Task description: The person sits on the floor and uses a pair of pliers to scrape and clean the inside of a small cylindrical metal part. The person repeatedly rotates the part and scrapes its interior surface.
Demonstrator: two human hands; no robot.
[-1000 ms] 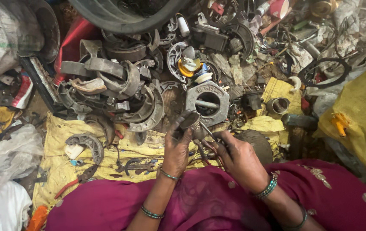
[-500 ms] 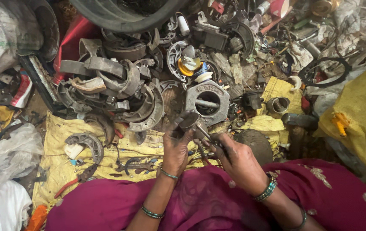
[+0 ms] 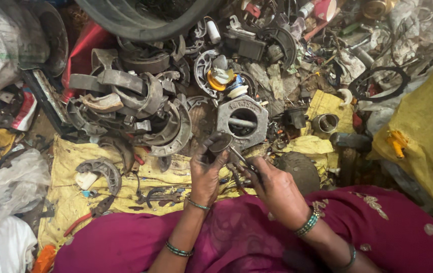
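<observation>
Round metal part (image 3: 220, 143) in left hand (image 3: 207, 172); right hand (image 3: 276, 186) beside.

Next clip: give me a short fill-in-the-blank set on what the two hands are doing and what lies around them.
1. The left hand holds a small round metal part above a ______ cloth spread on the ground.
2. The right hand grips a thin metal ______ that reaches toward the part.
3. Just beyond the hands lies a grey metal housing with a round ______ in its middle.
4. Pliers with ______ handles lie on the cloth.

Missing words: yellow; tool; hole; red
</observation>
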